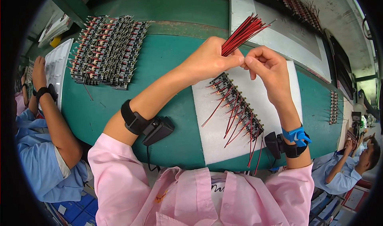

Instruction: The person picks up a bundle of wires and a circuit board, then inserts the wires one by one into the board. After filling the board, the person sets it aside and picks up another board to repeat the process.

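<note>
My left hand (211,60) is closed around a thick bundle of red and black wires (246,33), whose ends fan out up and to the right. My right hand (271,68) is closed in a pinch, its fingertips meeting the left thumb tip; whatever it grips there is too small to make out. Below both hands, a row of small dark circuit boards (241,106) lies slantwise on a white foam sheet (207,140). Red and black wires trail from these boards toward me. The far end of the row lies just under my left hand.
Stacked circuit board strips (107,52) cover the green table's (171,50) far left. A metal-framed panel (275,30) stands at the back right, and another board strip (334,106) lies at the right. Co-workers in blue sit at the left (48,146) and right (339,172).
</note>
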The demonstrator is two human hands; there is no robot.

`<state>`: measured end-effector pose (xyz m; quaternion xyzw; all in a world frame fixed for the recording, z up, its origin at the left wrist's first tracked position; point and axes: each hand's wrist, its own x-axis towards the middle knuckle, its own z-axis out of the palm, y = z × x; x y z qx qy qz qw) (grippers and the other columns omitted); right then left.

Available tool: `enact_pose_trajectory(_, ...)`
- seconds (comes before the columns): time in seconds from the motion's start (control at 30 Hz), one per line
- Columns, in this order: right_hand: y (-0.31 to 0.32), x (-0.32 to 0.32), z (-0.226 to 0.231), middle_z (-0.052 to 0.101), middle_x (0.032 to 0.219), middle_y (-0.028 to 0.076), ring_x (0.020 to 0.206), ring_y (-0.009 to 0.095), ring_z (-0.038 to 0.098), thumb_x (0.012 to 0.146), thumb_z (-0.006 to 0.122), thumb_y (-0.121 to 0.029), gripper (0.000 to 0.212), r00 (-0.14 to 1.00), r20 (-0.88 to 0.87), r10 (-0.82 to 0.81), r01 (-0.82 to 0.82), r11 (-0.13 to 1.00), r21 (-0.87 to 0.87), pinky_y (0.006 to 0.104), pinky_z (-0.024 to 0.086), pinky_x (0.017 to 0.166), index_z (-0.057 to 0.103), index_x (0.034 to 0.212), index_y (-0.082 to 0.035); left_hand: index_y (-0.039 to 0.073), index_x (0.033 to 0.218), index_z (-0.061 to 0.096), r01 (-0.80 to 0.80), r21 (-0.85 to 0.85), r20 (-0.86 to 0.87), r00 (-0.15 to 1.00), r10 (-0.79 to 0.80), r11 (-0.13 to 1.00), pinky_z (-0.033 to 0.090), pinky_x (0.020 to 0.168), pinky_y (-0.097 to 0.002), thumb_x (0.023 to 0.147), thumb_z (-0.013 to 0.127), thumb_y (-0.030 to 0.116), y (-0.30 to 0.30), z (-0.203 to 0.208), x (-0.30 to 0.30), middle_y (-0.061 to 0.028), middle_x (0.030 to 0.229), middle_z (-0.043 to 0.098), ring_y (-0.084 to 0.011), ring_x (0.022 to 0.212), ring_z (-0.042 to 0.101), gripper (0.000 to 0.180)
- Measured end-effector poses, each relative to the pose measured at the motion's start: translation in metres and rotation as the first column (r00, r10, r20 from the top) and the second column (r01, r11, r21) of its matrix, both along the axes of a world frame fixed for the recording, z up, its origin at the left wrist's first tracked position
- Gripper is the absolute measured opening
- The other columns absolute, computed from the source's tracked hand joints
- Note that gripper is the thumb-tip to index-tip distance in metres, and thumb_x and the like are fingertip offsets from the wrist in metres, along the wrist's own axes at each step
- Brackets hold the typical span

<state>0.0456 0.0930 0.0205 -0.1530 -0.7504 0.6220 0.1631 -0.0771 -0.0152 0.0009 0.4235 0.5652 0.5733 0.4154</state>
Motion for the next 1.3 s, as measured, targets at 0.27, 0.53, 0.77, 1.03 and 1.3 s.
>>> enact_pose_trajectory(0.27, 0.0, -0.001, 0.0, 0.053, 0.068, 0.004, 0.06, 0.009, 0.048, 0.076, 0.055, -0.01, 0.011, 0.999, -0.042, 0.016, -0.015, 1.0, 0.023, 0.0206, 0.038, 0.055, 0.051, 0.076, 0.0, 0.002, 0.073, 0.053, 0.084, -0.016, 0.277, 0.958, -0.077, 0.996, 0.016, 0.033, -0.0188, 0.075, 0.058, 0.022, -0.004, 0.005, -0.003, 0.0059, 0.047, 0.033, -0.0015, 0.038, 0.024, 0.021)
enact_pose_trajectory(0.53, -0.002, 0.002, 0.003, 0.053, 0.07, 0.004, 0.06, 0.009, 0.047, 0.076, 0.056, -0.01, 0.011, 0.996, -0.003, -0.085, 0.085, 0.993, 0.076, 0.0207, 0.038, 0.056, 0.053, 0.078, 0.0, 0.002, 0.074, 0.052, 0.014, -0.05, 0.188, 0.982, -0.004, 0.999, 0.013, 0.034, -0.0185, 0.073, 0.06, 0.021, -0.006, 0.013, -0.002, 0.0064, 0.047, 0.031, -0.0015, 0.037, 0.022, 0.021)
enact_pose_trajectory(0.77, -0.003, 0.0, -0.001, 0.054, 0.068, 0.005, 0.056, 0.01, 0.046, 0.076, 0.057, -0.012, 0.014, 0.998, -0.054, -0.031, 0.023, 0.989, -0.144, 0.0205, 0.037, 0.052, 0.056, 0.078, 0.001, 0.001, 0.075, 0.056, 0.088, -0.147, 0.288, 0.957, -0.042, 0.985, 0.013, 0.034, -0.0188, 0.073, 0.06, 0.021, -0.008, 0.014, -0.004, 0.0066, 0.047, 0.033, -0.0014, 0.038, 0.023, 0.02)
enact_pose_trajectory(1.03, 0.001, 0.001, -0.002, 0.054, 0.069, 0.006, 0.055, 0.01, 0.046, 0.077, 0.056, -0.012, 0.014, 0.995, -0.044, -0.091, 0.087, 0.993, -0.083, 0.0207, 0.037, 0.052, 0.055, 0.077, 0.002, 0.001, 0.073, 0.058, 0.013, -0.057, -0.054, 0.998, -0.016, 0.998, 0.016, 0.034, -0.019, 0.073, 0.06, 0.021, -0.006, 0.009, -0.003, 0.0062, 0.047, 0.036, -0.0019, 0.038, 0.026, 0.019)
enact_pose_trajectory(1.3, 0.0, 0.002, -0.001, 0.054, 0.068, 0.006, 0.055, 0.01, 0.047, 0.077, 0.056, -0.013, 0.016, 0.996, -0.048, -0.071, 0.067, 0.994, -0.09, 0.0207, 0.037, 0.052, 0.054, 0.076, 0.003, 0.001, 0.073, 0.058, 0.019, -0.06, -0.104, 0.994, -0.025, 0.998, 0.019, 0.035, -0.0193, 0.073, 0.059, 0.019, -0.006, 0.011, -0.003, 0.0056, 0.049, 0.04, -0.0018, 0.04, 0.029, 0.018)
